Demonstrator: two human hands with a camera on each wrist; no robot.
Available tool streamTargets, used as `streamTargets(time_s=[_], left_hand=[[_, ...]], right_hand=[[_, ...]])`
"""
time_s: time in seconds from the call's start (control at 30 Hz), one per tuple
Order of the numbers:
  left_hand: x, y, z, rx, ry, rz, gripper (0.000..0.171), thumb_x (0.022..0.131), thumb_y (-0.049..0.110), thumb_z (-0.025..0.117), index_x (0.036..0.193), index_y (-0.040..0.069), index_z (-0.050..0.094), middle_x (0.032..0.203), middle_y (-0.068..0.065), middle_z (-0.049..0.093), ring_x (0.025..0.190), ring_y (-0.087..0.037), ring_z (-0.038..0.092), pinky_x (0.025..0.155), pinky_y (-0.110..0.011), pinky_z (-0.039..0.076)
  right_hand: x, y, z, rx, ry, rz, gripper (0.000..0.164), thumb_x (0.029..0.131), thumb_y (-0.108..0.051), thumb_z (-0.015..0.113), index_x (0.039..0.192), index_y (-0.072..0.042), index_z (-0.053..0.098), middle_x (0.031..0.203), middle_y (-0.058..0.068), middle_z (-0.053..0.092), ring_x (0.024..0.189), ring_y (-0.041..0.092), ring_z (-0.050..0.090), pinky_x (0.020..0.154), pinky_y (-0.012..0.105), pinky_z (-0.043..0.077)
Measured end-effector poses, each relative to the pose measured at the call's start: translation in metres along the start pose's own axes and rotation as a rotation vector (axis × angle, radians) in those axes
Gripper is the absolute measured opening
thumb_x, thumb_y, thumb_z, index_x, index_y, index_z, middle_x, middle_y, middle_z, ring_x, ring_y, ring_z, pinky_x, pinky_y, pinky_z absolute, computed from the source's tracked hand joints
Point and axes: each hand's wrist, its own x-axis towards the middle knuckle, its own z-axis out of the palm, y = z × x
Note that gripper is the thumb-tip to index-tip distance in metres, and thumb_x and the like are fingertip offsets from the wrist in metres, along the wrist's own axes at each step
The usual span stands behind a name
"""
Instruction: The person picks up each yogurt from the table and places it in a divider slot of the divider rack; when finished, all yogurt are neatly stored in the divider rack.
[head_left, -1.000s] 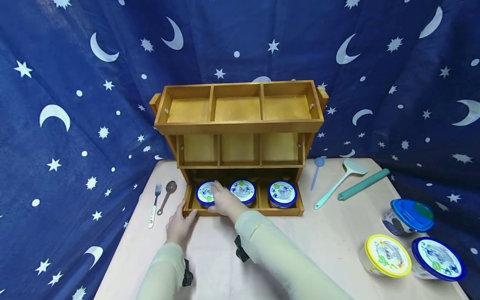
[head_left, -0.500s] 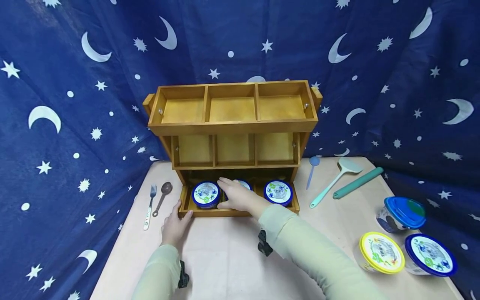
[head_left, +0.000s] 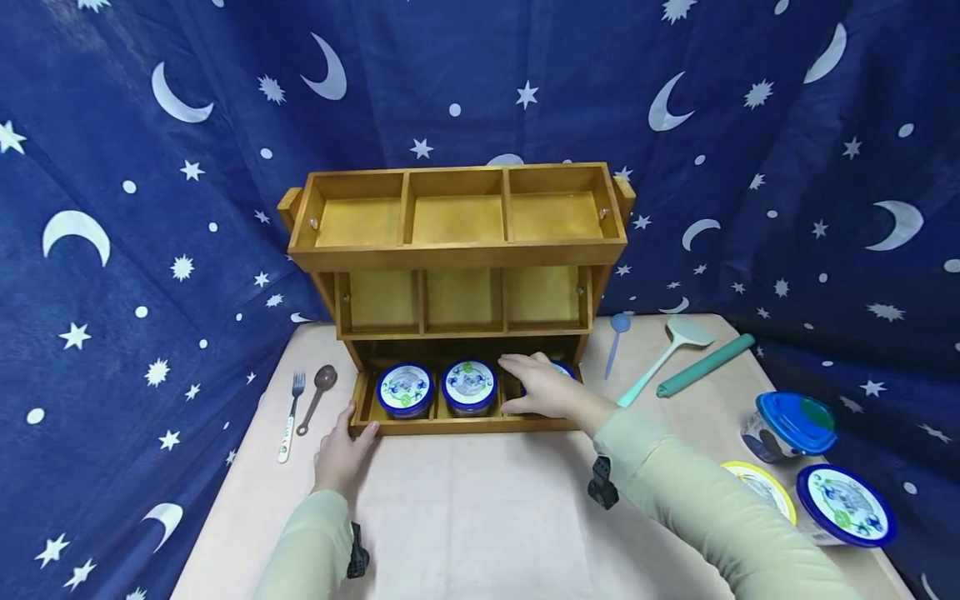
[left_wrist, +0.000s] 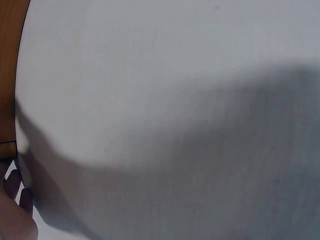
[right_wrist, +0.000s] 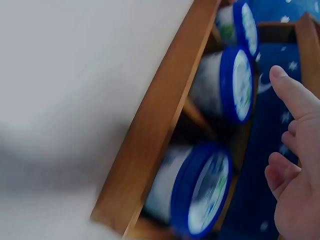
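My left hand [head_left: 339, 454] holds the front left corner of a wooden tiered rack [head_left: 457, 254], thumb at the front edge and fingers along the side. Two tubs with blue-rimmed lids, the left tub [head_left: 405, 390] and the middle tub [head_left: 469, 387], stand upright in the bottom tray. Over the right tub [head_left: 561, 369] hovers my right hand [head_left: 551, 390], its fingers spread, hiding most of that tub in the head view. The right wrist view has this hand [right_wrist: 295, 165] apart from the tubs, with nothing in its grasp.
A fork [head_left: 291, 417] and brown spoon [head_left: 318, 398] lie left of the rack. To its right are a blue spoon [head_left: 617, 343], pale green spatula [head_left: 678, 343] and green roll [head_left: 705, 365]. Several more tubs, one with a light blue lid [head_left: 797, 422], stand at the right edge.
My right hand has moved rightward from the left tub, past the middle one, to the right tub. The left hand keeps its place at the corner; the view has shifted slightly.
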Motion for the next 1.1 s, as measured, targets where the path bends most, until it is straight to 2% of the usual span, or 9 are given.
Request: streamTargets(time_s=[0.1,0.23,0.37,0.5,0.67,0.8,0.97,1.1], left_hand=[[0.0,0.0,0.0,0.006,0.007,0.002,0.08,0.088,0.063,0.046,0.15,0.019,0.02,0.146,-0.022,0.034,0.125,-0.047,0.035,0.098,-0.062,0.024],[0.0,0.0,0.001,-0.005,0.009,0.007,0.081,0.087,0.064,0.046,0.15,0.019,0.021,0.146,-0.022,0.033,0.125,-0.047,0.035,0.098,-0.062,0.024],[-0.004,0.001,-0.001,-0.007,0.012,-0.005,0.079,0.089,0.06,0.048,0.15,0.019,0.021,0.146,-0.022,0.033,0.125,-0.047,0.034,0.099,-0.062,0.023],[-0.008,0.002,-0.004,0.002,0.008,-0.008,0.076,0.091,0.055,0.049,0.15,0.017,0.021,0.146,-0.023,0.033,0.126,-0.048,0.034,0.098,-0.063,0.023],[-0.006,0.002,-0.004,-0.002,0.0,-0.004,0.079,0.089,0.06,0.047,0.15,0.018,0.019,0.147,-0.021,0.032,0.126,-0.048,0.033,0.098,-0.062,0.022],[-0.005,0.002,-0.003,0.004,-0.006,-0.009,0.08,0.089,0.062,0.046,0.15,0.018,0.019,0.147,-0.021,0.031,0.126,-0.048,0.033,0.098,-0.062,0.023],[-0.004,0.002,-0.003,0.009,-0.003,0.003,0.079,0.089,0.06,0.047,0.15,0.017,0.019,0.147,-0.022,0.032,0.125,-0.048,0.034,0.097,-0.063,0.024],[-0.004,0.002,-0.003,0.009,-0.008,0.002,0.081,0.089,0.063,0.045,0.15,0.017,0.019,0.146,-0.023,0.032,0.125,-0.048,0.033,0.097,-0.062,0.023]], right_hand=[[-0.014,0.018,-0.006,-0.029,0.009,0.002,0.079,0.079,-0.041,0.073,0.137,0.003,0.043,0.141,0.02,0.042,0.111,0.034,0.045,0.093,0.045,0.039],[-0.031,0.037,-0.013,0.016,0.028,0.056,0.08,0.077,-0.039,0.076,0.137,0.002,0.043,0.14,0.021,0.042,0.115,0.038,0.043,0.095,0.05,0.037],[-0.045,0.051,-0.017,0.051,0.062,0.105,0.079,0.076,-0.036,0.076,0.136,0.005,0.044,0.138,0.024,0.043,0.12,0.044,0.04,0.097,0.054,0.035],[-0.058,0.061,-0.021,0.059,0.087,0.143,0.08,0.076,-0.035,0.076,0.136,0.006,0.043,0.138,0.025,0.043,0.121,0.044,0.04,0.098,0.055,0.033],[-0.079,0.077,-0.026,0.068,0.096,0.179,0.083,0.077,-0.038,0.075,0.138,0.006,0.04,0.139,0.026,0.041,0.124,0.044,0.037,0.1,0.056,0.03],[-0.099,0.094,-0.03,0.065,0.098,0.228,0.085,0.077,-0.043,0.074,0.139,0.004,0.039,0.141,0.026,0.039,0.125,0.046,0.034,0.099,0.059,0.029],[-0.12,0.106,-0.037,0.069,0.083,0.305,0.094,0.074,-0.058,0.07,0.139,0.003,0.039,0.141,0.027,0.038,0.126,0.049,0.03,0.098,0.063,0.027],[-0.135,0.114,-0.044,0.053,0.076,0.342,0.097,0.073,-0.063,0.068,0.139,0.002,0.04,0.14,0.026,0.039,0.123,0.048,0.032,0.094,0.064,0.031]])
